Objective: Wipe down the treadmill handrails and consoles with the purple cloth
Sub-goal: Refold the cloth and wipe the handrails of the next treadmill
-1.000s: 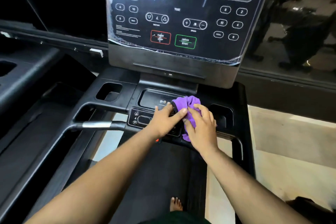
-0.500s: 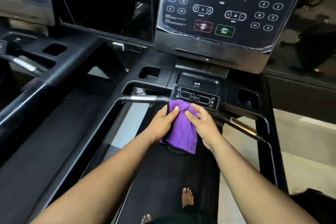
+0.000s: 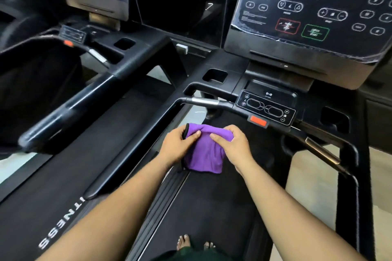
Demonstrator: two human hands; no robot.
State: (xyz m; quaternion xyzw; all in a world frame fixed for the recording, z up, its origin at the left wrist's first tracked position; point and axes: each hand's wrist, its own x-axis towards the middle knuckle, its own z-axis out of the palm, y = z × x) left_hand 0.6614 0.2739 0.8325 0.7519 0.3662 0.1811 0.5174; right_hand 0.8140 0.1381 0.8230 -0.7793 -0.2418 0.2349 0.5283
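Hands: my left hand [image 3: 180, 144] and right hand [image 3: 234, 146] sit close together; both pinch the top edge of the purple cloth [image 3: 204, 154]
Cloth: hangs limp between them, clear of the machine; I judge it light, soft, floppy; best bunched into 1 palm
Ahead: control panel [image 3: 266, 109] just beyond my fingers; console [image 3: 307, 12] farther up
Left: handrail [image 3: 204, 101] unwiped yet, I'd guess

The cloth [image 3: 204, 152] hung between the left hand [image 3: 180, 144] and right hand [image 3: 235, 146], above the belt [image 3: 212, 207], before the control panel [image 3: 266, 109]; a console [image 3: 307, 6] stood behind.
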